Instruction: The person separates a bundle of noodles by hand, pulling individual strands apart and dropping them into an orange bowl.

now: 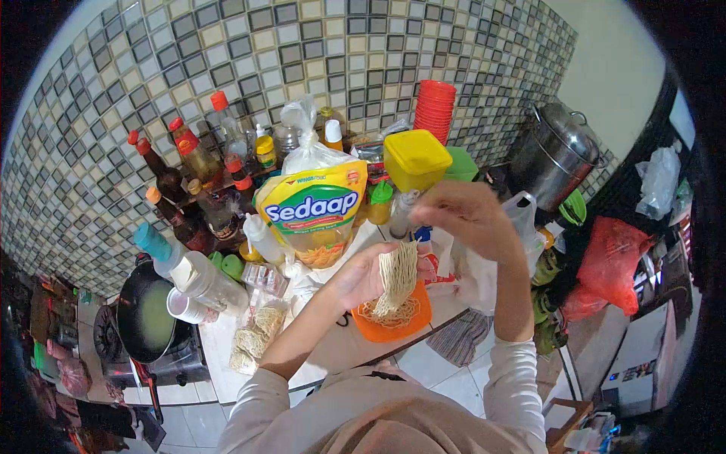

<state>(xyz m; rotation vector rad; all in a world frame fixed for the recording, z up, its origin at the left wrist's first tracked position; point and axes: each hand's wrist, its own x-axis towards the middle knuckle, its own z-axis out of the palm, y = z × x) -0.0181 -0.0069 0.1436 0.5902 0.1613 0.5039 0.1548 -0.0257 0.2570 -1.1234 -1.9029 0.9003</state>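
My left hand (359,278) grips an upright block of dried noodles (398,274), its fingers closed around the left side. Directly below is an orange plastic bowl (412,321), where loose noodle pieces (386,312) lie. The lower end of the block comes right down to these pieces. Raised to the right and above the block, my right hand (463,216) has its fingers bent and pointing left. They are blurred, and I cannot tell whether anything is in them. A clear bottle (401,215) stands just left of its fingertips.
Behind the bowl stand a yellow Sedaap pouch (314,216) and a yellow tub (417,160). More noodle blocks in a clear bag (255,337) lie at the counter's front left. Farther left, a wok (147,318) with pale liquid sits on the stove. Several sauce bottles (185,216) line the back.
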